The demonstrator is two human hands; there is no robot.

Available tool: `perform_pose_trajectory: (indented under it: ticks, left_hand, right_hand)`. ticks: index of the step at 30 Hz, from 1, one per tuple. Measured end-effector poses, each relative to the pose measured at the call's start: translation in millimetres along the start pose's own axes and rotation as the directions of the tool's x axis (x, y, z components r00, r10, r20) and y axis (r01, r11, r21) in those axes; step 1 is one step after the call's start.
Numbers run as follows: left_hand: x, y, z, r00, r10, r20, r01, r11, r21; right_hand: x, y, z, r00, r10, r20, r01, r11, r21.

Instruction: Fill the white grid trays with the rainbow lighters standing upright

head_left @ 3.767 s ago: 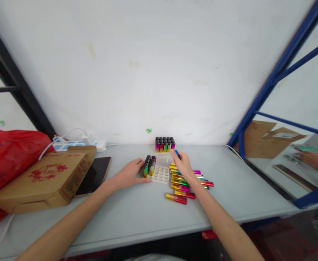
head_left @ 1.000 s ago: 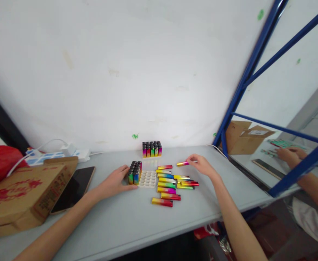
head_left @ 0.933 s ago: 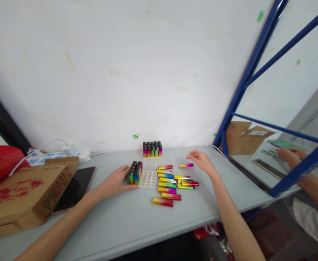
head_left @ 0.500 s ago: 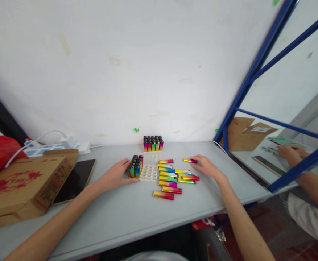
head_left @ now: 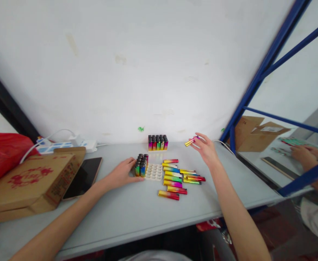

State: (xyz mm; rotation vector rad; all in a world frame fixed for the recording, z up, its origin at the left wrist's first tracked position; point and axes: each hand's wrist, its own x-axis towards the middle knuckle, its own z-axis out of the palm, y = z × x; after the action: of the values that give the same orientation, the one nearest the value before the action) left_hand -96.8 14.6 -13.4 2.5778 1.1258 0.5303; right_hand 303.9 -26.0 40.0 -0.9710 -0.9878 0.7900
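My right hand (head_left: 206, 146) is raised above the right side of the table, its fingers closed on a yellow and purple lighter (head_left: 190, 141) that tilts up toward the fingers. My left hand (head_left: 123, 172) curves round the left end of a white tray (head_left: 153, 172), thumb at the front corner and fingers behind. Upright black-topped lighters (head_left: 141, 166) fill the tray's left part; its right part shows bare round holes. Several loose lighters (head_left: 173, 179), yellow blending into red, green, blue or purple, lie right of the tray.
Near the wall stands a full block of upright lighters (head_left: 158, 143). At left are a cardboard box (head_left: 36, 181), a dark tablet (head_left: 84, 177), a power strip (head_left: 66, 145) and a red bag (head_left: 8, 156). A blue metal frame (head_left: 246, 98) borders the right; beyond it another person's hands (head_left: 305, 154) are at work.
My right hand has lifted the yellow and purple lighter off the table and tilted it. My left hand stays at the tray. The whole view has shifted slightly.
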Motion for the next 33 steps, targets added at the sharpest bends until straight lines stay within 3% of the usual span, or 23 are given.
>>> perform_pose_trajectory:
  ticks: [3, 6, 11, 16, 24, 29, 33]
  left_hand:
    - [0, 3, -2.2, 1.000, -0.019, 0.010, 0.019, 1.000, 0.019]
    - [-1, 3, -2.4, 1.000, -0.017, 0.006, 0.017, 0.999, 0.041]
    - [-2, 1, -1.4, 1.000, 0.007, 0.000, -0.007, 1.000, 0.002]
    - [-1, 0, -0.1, 1.000, 0.019, 0.015, -0.019, 1.000, 0.011]
    - [-1, 1, -2.1, 1.000, 0.012, 0.025, -0.012, 1.000, -0.002]
    - [-1, 1, -5.6, 0.999, 0.011, 0.048, -0.011, 1.000, -0.010]
    - [-1, -1, -4.2, 1.000, 0.012, 0.028, -0.011, 1.000, -0.011]
  right_hand:
    - [0, -8, 42, 0.994, 0.002, 0.105, -0.010, 0.997, 0.072]
    - [-11, 2, 82, 0.972, 0.030, 0.232, -0.051, 0.995, 0.088]
    - [-36, 34, 119, 0.941, 0.116, 0.318, -0.122, 0.993, -0.001]
    - [-52, 50, 125, 0.930, 0.126, 0.344, -0.101, 0.991, -0.090]
    - [-66, 54, 130, 0.852, 0.248, 0.462, -0.174, 0.965, -0.196]
    - [-67, 55, 129, 0.923, 0.049, 0.382, 0.121, 0.904, -0.410]
    - [-66, 57, 127, 0.945, -0.019, 0.325, 0.184, 0.854, -0.487]
